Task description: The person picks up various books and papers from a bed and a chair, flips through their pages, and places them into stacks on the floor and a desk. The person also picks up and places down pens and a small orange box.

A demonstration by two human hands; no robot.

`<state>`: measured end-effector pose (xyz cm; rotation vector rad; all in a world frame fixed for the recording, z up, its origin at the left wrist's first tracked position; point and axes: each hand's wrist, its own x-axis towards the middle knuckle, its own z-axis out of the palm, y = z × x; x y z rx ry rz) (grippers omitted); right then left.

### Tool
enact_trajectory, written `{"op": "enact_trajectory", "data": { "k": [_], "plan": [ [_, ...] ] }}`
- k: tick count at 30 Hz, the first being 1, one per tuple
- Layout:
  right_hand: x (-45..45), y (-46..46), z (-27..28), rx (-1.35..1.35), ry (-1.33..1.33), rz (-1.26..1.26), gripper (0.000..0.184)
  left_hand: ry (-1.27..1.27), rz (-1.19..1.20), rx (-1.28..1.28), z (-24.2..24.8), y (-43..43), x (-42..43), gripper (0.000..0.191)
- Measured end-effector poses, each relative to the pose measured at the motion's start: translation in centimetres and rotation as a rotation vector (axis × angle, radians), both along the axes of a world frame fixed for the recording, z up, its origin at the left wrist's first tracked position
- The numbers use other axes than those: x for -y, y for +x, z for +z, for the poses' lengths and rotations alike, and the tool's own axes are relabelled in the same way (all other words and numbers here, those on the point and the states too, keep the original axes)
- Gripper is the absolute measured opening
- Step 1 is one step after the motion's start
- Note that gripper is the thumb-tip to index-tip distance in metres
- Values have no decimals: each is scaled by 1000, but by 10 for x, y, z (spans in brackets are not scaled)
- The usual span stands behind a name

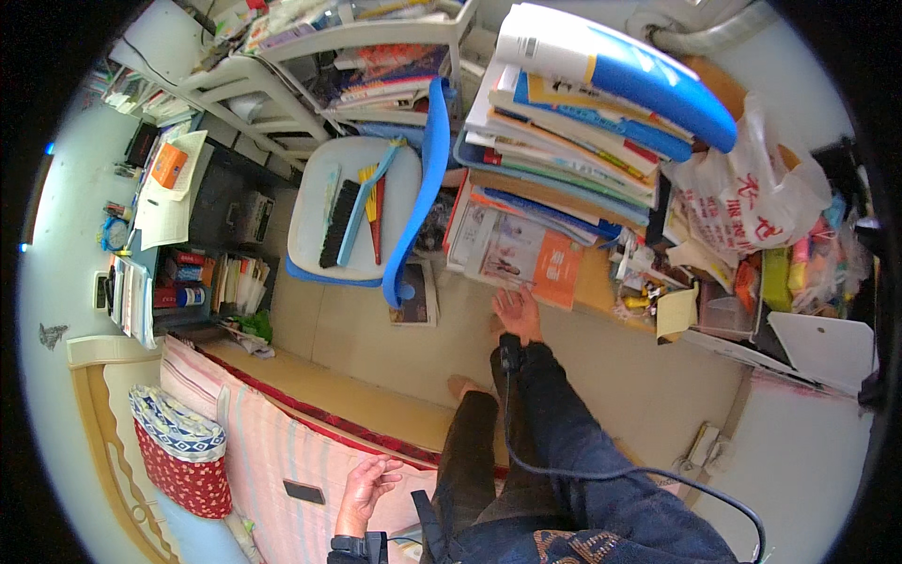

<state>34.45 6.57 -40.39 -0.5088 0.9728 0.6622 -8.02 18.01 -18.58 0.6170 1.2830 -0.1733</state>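
My right hand [518, 314] reaches forward, fingers slightly curled and holding nothing. Its fingertips come close to the front edge of a book with an orange and grey cover [525, 257]; I cannot tell whether they touch it. That book sticks out at the bottom of a tall stack of books and papers [564, 151]. My left hand [370, 486] is raised over the pink striped bedspread [261, 430], empty, with its fingers loosely bent and apart. Beside it on the bed lies a dark smartphone [304, 491].
A blue-and-white chair [310, 190] holds a bristle brush with a blue handle [363, 201]. Beneath its edge lies a printed magazine [414, 299]. A white plastic bag [740, 183] stands right of the stack. At left are a desk with books [239, 282] and a folded quilt [180, 451]. A cable [613, 474] trails from my right wrist.
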Motion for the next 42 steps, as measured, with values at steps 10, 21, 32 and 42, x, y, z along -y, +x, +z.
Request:
{"op": "enact_trajectory", "data": {
  "k": [10,21,32,42],
  "plan": [
    [31,25,-116,-135,262,158,37,-36,19,-79,-17,-5,31,36],
    [59,8,-59,30,-178,850,40,120,78,-153,-48,-27,41,40],
    [38,-127,-64,377,-489,1746,14,1130,-51,-929,-186,-158,-28,42],
    [-51,-203,-236,1432,-597,2505,20,1533,-548,-1041,-248,-202,-119,58]
  ]
}}
